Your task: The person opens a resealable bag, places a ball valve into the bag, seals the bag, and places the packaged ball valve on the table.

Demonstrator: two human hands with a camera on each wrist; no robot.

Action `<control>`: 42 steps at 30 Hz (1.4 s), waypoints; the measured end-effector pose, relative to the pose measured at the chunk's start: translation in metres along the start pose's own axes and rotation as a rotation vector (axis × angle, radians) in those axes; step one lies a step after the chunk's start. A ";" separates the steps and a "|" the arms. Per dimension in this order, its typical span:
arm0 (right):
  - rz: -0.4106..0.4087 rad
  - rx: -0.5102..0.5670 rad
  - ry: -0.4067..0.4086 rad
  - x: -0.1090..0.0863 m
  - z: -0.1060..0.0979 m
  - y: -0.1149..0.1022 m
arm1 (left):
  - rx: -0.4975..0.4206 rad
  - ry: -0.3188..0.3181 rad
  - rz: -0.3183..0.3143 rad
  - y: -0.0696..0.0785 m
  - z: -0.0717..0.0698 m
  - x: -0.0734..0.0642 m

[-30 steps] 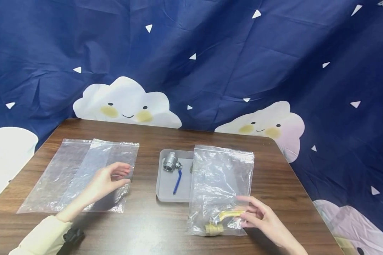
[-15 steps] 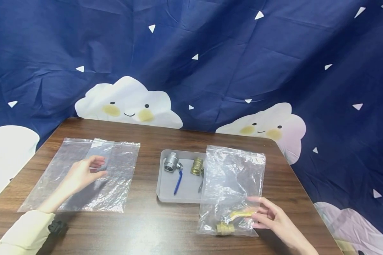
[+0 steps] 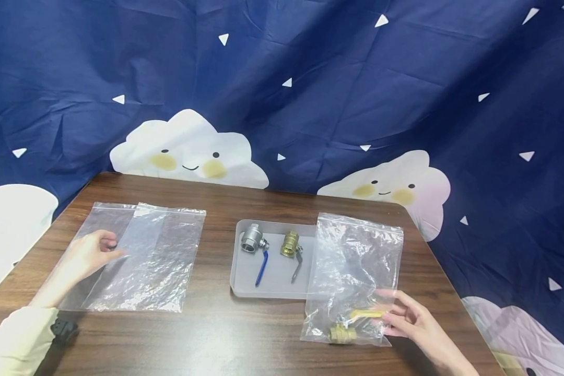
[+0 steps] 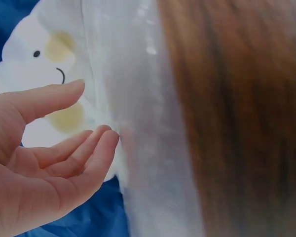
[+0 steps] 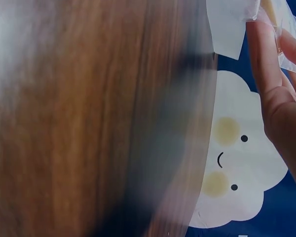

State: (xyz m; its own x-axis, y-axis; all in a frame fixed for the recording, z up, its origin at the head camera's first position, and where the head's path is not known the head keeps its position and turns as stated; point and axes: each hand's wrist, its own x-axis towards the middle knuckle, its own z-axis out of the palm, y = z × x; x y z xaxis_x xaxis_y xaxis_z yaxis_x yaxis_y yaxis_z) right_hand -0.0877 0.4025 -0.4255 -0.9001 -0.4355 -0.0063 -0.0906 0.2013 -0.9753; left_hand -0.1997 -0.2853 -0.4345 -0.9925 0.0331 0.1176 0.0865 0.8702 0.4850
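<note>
My right hand (image 3: 415,324) pinches the right side of a clear zip-lock bag (image 3: 357,261) through its film, thumb and fingers at the handle's end. Inside lies a brass ball valve (image 3: 342,334) with a yellow lever, near the bag's lower edge. The bag overlaps the right part of a pale tray (image 3: 272,290) in the head view. Over at the left, my left hand (image 3: 82,258) is held above two flat clear bags, holding nothing. In the left wrist view, the left hand (image 4: 49,168) has thumb and fingers apart.
A steel ball valve (image 3: 251,240) with a blue lever and a brass ball valve (image 3: 290,244) with a grey lever lie in the tray. The right-hand flat bag (image 3: 160,266) overlaps the left-hand one (image 3: 101,222) on the wooden table (image 3: 207,339).
My right hand has carried the bagged valve to the right, uncovering the brass valve in the tray. My left hand has drawn back leftward over the flat bags.
</note>
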 end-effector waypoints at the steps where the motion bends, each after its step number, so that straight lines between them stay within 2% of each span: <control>1: -0.002 -0.003 0.000 0.000 -0.002 0.000 | -0.003 -0.013 -0.012 -0.002 0.000 0.000; 9: -0.019 -0.039 0.004 -0.005 -0.016 0.002 | 0.006 -0.084 -0.093 -0.009 -0.006 0.000; 13: -0.023 -0.031 0.021 -0.009 -0.022 0.004 | 0.027 -0.106 -0.099 -0.010 -0.007 -0.001; 17: -0.057 0.013 0.032 -0.011 -0.030 0.006 | 0.034 -0.109 -0.095 -0.009 -0.008 -0.001; 22: -0.117 0.123 0.015 -0.012 -0.040 0.010 | 0.043 -0.105 -0.079 -0.008 -0.007 -0.002; 29: -0.102 0.131 0.042 -0.011 -0.057 0.013 | 0.044 -0.097 -0.065 -0.009 -0.006 -0.003; 34: -0.119 0.193 0.060 -0.009 -0.068 0.019 | 0.038 -0.089 -0.062 -0.007 -0.006 -0.005; 42: -0.122 0.314 0.044 -0.008 -0.085 0.027 | 0.029 -0.110 -0.089 -0.005 -0.007 -0.005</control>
State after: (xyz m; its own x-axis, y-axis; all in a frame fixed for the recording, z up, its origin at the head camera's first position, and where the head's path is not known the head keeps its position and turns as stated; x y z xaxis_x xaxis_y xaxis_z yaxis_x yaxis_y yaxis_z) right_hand -0.1190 0.4866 -0.4331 -0.9088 -0.4003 0.1177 -0.0692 -0.1335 -0.9886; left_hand -0.1950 -0.2939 -0.4312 -0.9997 0.0076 -0.0213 -0.0031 0.8859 0.4639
